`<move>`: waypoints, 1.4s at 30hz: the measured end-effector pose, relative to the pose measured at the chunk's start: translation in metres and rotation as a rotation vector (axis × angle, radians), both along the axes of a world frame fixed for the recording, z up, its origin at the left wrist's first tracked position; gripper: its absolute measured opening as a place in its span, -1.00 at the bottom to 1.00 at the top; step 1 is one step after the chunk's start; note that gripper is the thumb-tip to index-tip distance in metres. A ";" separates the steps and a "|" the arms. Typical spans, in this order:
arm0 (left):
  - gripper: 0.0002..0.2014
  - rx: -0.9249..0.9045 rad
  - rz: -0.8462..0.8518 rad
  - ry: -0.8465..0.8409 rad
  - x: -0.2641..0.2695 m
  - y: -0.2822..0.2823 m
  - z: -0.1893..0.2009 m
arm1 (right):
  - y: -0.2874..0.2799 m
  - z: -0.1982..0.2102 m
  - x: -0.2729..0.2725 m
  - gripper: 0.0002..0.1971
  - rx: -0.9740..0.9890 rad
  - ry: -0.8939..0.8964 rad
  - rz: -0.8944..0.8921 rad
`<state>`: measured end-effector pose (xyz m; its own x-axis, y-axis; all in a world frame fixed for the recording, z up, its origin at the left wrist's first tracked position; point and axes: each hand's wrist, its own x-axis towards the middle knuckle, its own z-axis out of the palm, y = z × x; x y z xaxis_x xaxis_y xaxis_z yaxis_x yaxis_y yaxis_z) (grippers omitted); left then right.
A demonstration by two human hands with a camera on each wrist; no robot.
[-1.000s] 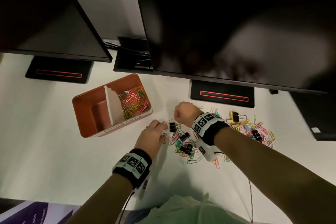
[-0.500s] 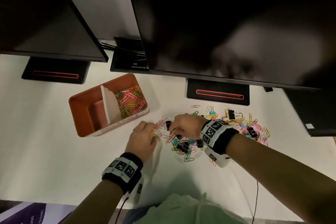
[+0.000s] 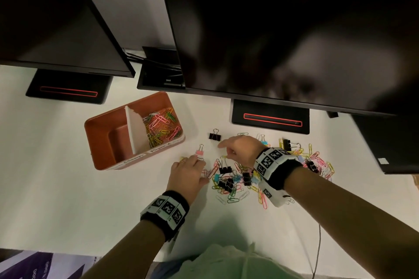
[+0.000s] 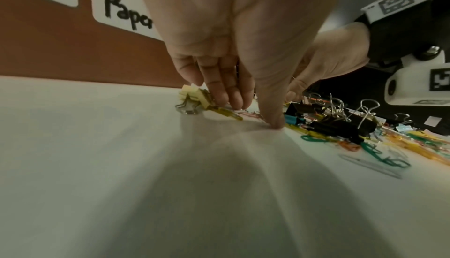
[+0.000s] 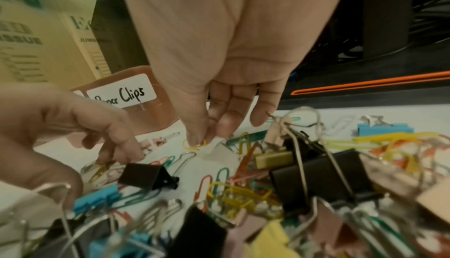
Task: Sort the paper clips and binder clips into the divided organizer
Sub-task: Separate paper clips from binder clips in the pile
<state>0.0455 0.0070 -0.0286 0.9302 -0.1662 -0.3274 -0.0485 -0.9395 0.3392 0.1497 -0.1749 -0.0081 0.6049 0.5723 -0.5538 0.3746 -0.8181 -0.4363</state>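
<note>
At the left of centre in the head view stands the orange rectangular plastic organizer (image 3: 99, 142), split by a white card divider (image 3: 136, 129); its left compartment (image 3: 118, 140) appears empty, while its right compartment, labelled "Paper Clips" in the right wrist view, holds a heap of coloured wire paper clips (image 3: 162, 128). Just right of the organizer, on the white desk (image 3: 56, 188), lie a pink binder clip (image 3: 200, 153) and a black binder clip (image 3: 215, 135), set apart from the rest. Below them the left hand (image 3: 189, 173) rests with fingers (image 4: 226, 87) straight and the thumb tip down on the desk, pressing on paper clips at the edge of the pile; it grips nothing. To its right the right hand (image 3: 240, 149) pinches a yellow wire paper clip (image 5: 194, 144) between thumb and fingertips (image 5: 225, 129), low over the desk. Further right, from lower centre to the right of the frame, spreads the mixed pile of unsorted clips (image 3: 240, 179), with several black binder clips among the coloured wire. Judged from this layout, the sorting is only partly done: one compartment is partly filled with paper clips, no binder clip appears stored, and most of the pile remains.
</note>
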 end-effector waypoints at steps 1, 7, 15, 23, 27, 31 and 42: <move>-0.62 -0.001 -0.001 0.000 0.002 -0.001 -0.001 | 0.002 0.000 0.000 -0.61 -0.023 -0.021 -0.022; -0.80 -0.047 0.065 0.010 0.012 -0.009 -0.003 | 0.006 -0.006 0.000 -0.79 -0.039 -0.032 -0.151; -0.86 -0.024 0.029 0.041 0.016 -0.010 -0.001 | 0.011 -0.004 0.003 -0.81 -0.048 -0.107 -0.011; -0.95 -0.389 0.236 -0.080 0.009 0.030 0.021 | 0.009 0.000 -0.001 -0.72 -0.019 0.034 -0.070; -0.82 -0.418 0.277 -0.073 -0.006 0.056 0.023 | 0.014 0.009 -0.005 -0.66 0.107 0.051 -0.007; -0.73 -0.405 0.227 -0.029 -0.021 0.052 0.017 | 0.030 0.007 -0.014 -0.66 0.023 0.077 0.191; -0.83 -0.243 0.187 -0.070 -0.013 0.027 0.001 | 0.023 -0.005 -0.014 -0.69 -0.068 0.048 0.214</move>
